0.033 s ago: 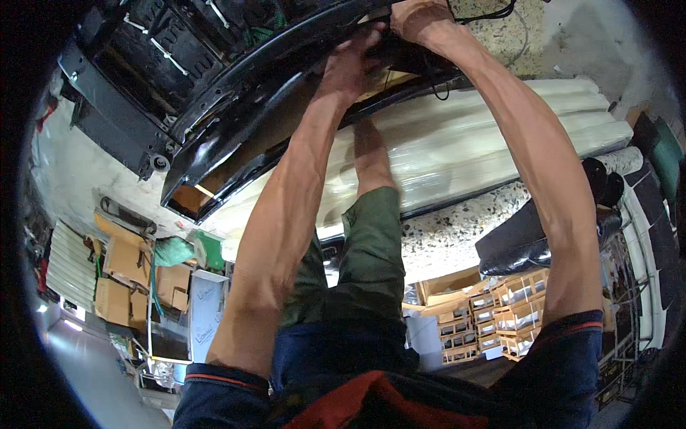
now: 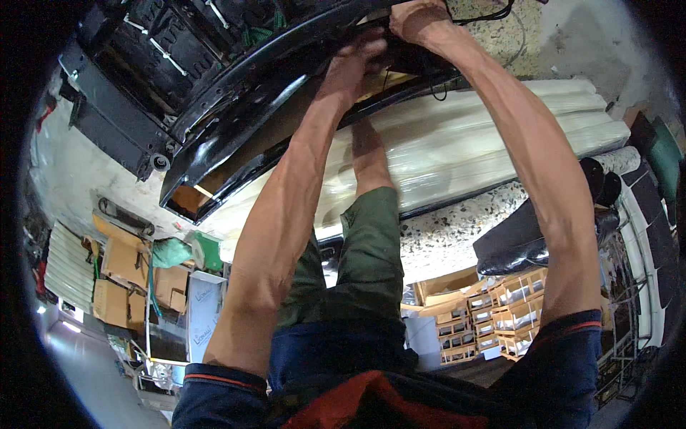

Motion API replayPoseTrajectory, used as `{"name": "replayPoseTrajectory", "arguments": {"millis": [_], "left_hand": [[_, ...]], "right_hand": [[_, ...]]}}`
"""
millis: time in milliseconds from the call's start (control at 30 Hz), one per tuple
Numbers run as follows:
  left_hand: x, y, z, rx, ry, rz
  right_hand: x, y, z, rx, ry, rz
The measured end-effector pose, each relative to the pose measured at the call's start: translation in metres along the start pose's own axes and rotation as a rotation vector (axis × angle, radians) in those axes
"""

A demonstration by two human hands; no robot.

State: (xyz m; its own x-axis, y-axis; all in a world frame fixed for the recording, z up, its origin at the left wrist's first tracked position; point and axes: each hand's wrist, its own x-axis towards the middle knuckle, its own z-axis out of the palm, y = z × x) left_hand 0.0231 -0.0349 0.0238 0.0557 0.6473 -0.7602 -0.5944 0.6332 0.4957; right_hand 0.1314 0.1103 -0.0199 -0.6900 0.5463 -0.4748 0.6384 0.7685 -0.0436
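Note:
A large sofa-like frame with a glossy black cover [image 2: 236, 118] spans the upper part of the view. Its hollow underside shows bare wood [image 2: 191, 198] at the near left corner. My left hand [image 2: 351, 64] reaches into the opening along the cover's edge, its fingers smeared by motion and partly in shadow. Just right of it, my right hand [image 2: 416, 23] is at the black cover, cut by the top of the view with its fingers hidden. What either hand holds, if anything, I cannot make out. Thin black cords [image 2: 486, 16] hang beside the right hand.
Wavy springs with white ties [image 2: 169, 56] show at the upper left. Pale plastic-wrapped rolls [image 2: 493, 129] lie under my arms, near a speckled foam roll [image 2: 446, 236] and a black cushion-like piece [image 2: 511, 239]. Cardboard boxes [image 2: 114, 300] stand left; wooden frames [image 2: 511, 307] are stacked behind.
My left hand's fingers have shifted slightly at the edge of the cover. The right hand looks almost the same, and the view has moved a touch.

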Motion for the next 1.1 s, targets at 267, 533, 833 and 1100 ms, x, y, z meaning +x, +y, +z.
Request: {"name": "replayPoseTrajectory", "arguments": {"millis": [267,533,833,1100], "left_hand": [[0.047,-0.043,-0.012,0.129,0.155,0.224],[0.073,-0.079,-0.033,0.893,0.042,0.518],[0.045,-0.005,0.022,0.675,0.23,0.085],[0.04,0.02,0.037,0.915,0.236,0.067]], "right_hand": [[-0.019,-0.054,-0.07,0.324,-0.169,0.393],[-0.023,-0.041,-0.05,0.521,0.079,0.414],[-0.179,-0.048,-0.051,0.904,0.433,0.789],[-0.213,-0.025,-0.007,0.978,0.37,0.284]]}}
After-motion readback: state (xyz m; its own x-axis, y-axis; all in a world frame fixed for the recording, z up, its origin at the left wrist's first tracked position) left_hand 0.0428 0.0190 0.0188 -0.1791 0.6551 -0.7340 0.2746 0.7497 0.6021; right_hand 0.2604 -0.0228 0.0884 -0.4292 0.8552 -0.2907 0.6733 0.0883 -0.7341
